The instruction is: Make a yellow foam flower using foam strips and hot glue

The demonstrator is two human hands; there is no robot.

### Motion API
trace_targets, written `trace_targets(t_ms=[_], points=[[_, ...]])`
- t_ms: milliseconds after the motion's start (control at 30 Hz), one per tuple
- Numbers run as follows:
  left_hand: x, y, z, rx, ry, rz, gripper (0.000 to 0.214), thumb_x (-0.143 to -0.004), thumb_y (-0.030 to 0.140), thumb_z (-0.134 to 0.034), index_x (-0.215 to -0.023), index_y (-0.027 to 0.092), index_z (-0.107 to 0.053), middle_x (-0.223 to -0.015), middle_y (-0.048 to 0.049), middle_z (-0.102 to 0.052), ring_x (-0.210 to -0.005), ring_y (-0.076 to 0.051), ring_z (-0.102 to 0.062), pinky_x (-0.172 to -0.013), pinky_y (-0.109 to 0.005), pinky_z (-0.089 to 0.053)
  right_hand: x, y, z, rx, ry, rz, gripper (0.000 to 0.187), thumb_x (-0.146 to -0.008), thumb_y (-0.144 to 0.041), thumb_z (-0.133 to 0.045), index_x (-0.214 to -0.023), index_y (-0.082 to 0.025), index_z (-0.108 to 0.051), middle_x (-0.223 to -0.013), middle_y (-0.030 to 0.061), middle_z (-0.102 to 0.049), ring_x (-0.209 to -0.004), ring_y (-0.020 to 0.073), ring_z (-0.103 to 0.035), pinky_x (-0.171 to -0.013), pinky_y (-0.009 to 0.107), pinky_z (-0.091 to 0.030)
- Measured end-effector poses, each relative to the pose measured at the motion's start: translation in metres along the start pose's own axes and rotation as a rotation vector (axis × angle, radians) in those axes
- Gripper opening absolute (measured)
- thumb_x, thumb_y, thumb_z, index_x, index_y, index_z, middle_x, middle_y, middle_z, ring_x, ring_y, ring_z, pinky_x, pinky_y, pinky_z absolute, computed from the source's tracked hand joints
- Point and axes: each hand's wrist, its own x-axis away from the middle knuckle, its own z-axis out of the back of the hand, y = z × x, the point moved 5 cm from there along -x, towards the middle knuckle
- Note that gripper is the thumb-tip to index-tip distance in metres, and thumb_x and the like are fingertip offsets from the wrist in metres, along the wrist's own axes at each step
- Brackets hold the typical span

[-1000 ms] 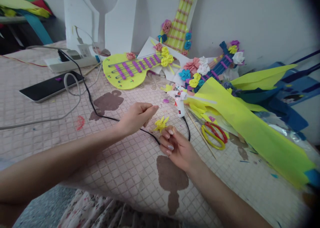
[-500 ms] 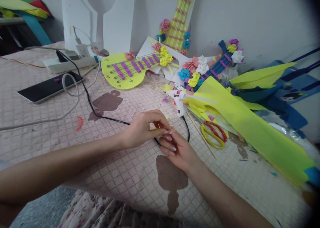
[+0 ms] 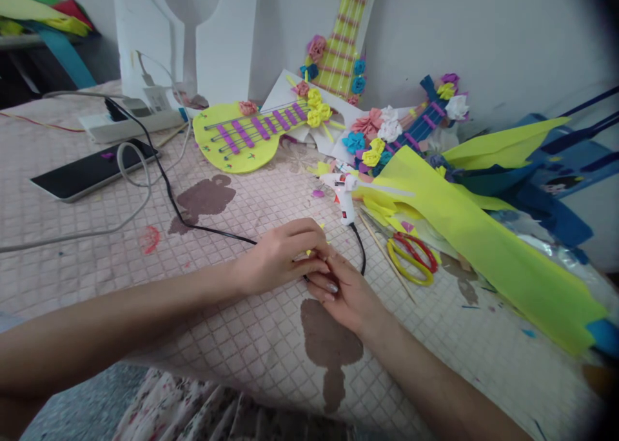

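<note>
My left hand (image 3: pixel 285 254) and my right hand (image 3: pixel 345 293) meet over the middle of the table, fingertips pressed together. Whatever lies between the fingers is too small and too covered to name; a bit of yellow shows behind the left fingertips. Just beyond my hands a white glue gun (image 3: pixel 344 196) rests on the table, its black cord running down behind my right hand. To the right of it lie a thin wooden stick (image 3: pixel 389 260) and scissors with red and yellow handles (image 3: pixel 411 259).
Yellow crepe paper (image 3: pixel 483 247) stretches across the right side. Behind stand a yellow paper guitar (image 3: pixel 242 138) with purple strips and a blue one (image 3: pixel 425 128) with paper flowers. At left are a phone (image 3: pixel 91 169), a power strip (image 3: pixel 130 125) and a black cord (image 3: pixel 169 199).
My left fingers have closed further over the right fingertips, and the gap between left thumb and fingers has narrowed. The whole view has shifted slightly.
</note>
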Motion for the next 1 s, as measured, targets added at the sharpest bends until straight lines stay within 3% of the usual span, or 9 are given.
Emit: trace_targets(t_ms=[133,333,567,667,733,800,867,933,1000], points=[[0.000,-0.003,0.006,-0.035,0.048,-0.009,0.012,-0.090,0.018,-0.052,-0.095,0.016,-0.063,-0.094,-0.0068,-0.063,-0.088,-0.013,-0.059,-0.079,-0.023,-0.049,0.001,-0.006,-0.003,0.009,-0.022,0.005,0.018,-0.083,-0.032,-0.062,-0.075,-0.018,-0.055,-0.064,-0.0072,-0.036,-0.045,0.0031,-0.018,-0.037,0.012,-0.024],[-0.002,-0.016,0.013,-0.067,0.109,0.195,0.011,-0.087,0.023,-0.059,-0.084,0.015,-0.066,-0.083,-0.0039,-0.066,-0.076,-0.012,-0.060,-0.069,-0.022,-0.047,0.003,-0.013,-0.003,0.132,0.003,0.137,0.011,-0.084,-0.029,-0.060,-0.092,-0.022,-0.062,-0.068,-0.0060,-0.042,-0.046,0.0031,-0.026,-0.040,0.014,-0.026],[-0.004,-0.013,0.015,0.000,0.073,0.277,0.017,-0.089,0.025,-0.052,-0.076,0.014,-0.056,-0.072,-0.0003,-0.056,-0.066,-0.009,-0.050,-0.060,-0.020,-0.040,0.011,-0.014,-0.014,0.402,-0.048,0.265,0.027,-0.087,-0.029,-0.055,-0.114,-0.033,-0.055,-0.082,-0.0038,-0.054,-0.048,0.0043,-0.037,-0.045,0.020,-0.035],[-0.004,-0.015,0.020,0.020,0.144,0.309,0.018,-0.091,0.022,-0.044,-0.076,0.015,-0.050,-0.069,0.0014,-0.052,-0.063,-0.009,-0.047,-0.059,-0.021,-0.038,0.012,-0.021,-0.013,0.509,-0.066,0.325,0.041,-0.087,-0.030,-0.055,-0.126,-0.038,-0.044,-0.087,-0.0037,-0.057,-0.048,0.0053,-0.039,-0.046,0.022,-0.037],[-0.003,-0.023,0.030,-0.043,0.244,0.330,0.025,-0.092,0.019,-0.038,-0.069,0.016,-0.046,-0.064,0.0023,-0.049,-0.060,-0.009,-0.046,-0.057,-0.021,-0.037,0.012,-0.034,-0.006,0.648,0.016,0.398,0.031,-0.088,-0.033,-0.053,-0.118,-0.035,-0.050,-0.082,-0.0039,-0.057,-0.048,0.0064,-0.040,-0.046,0.022,-0.037],[-0.001,-0.035,0.039,-0.200,0.260,0.372,0.034,-0.094,0.025,-0.036,-0.061,0.016,-0.043,-0.057,0.0026,-0.046,-0.053,-0.009,-0.043,-0.052,-0.023,-0.033,0.013,-0.052,0.002,0.910,0.165,0.502,0.012,-0.089,-0.033,-0.051,-0.089,-0.025,-0.059,-0.070,-0.0035,-0.053,-0.054,0.0088,-0.045,-0.051,0.023,-0.038],[-0.001,-0.046,0.044,-0.411,0.177,0.360,0.038,-0.092,0.030,-0.045,-0.057,0.015,-0.045,-0.058,0.0009,-0.048,-0.056,-0.011,-0.045,-0.055,-0.025,-0.033,0.016,-0.070,0.004,1.238,0.263,0.625,0.021,-0.087,-0.029,-0.052,-0.068,-0.020,-0.053,-0.074,-0.0003,-0.054,-0.069,0.0122,-0.052,-0.062,0.026,-0.041],[-0.002,-0.053,0.044,-0.566,0.094,0.306,0.018,-0.083,0.028,-0.060,-0.070,0.015,-0.057,-0.080,-0.0037,-0.059,-0.077,-0.017,-0.054,-0.066,-0.028,-0.038,0.018,-0.082,0.003,1.510,0.259,0.694,0.023,-0.084,-0.026,-0.054,-0.063,-0.019,-0.050,-0.089,0.0041,-0.059,-0.083,0.0160,-0.055,-0.068,0.028,-0.042],[-0.001,-0.057,0.044,-0.620,0.074,0.316,0.008,-0.081,0.020,-0.061,-0.088,0.016,-0.061,-0.097,-0.0063,-0.061,-0.090,-0.021,-0.055,-0.075,-0.031,-0.040,0.018,-0.091,0.009,1.652,0.263,0.619,0.016,-0.085,-0.027,-0.052,-0.071,-0.020,-0.055,-0.078,0.0019,-0.060,-0.071,0.0145,-0.056,-0.061,0.027,-0.041]])
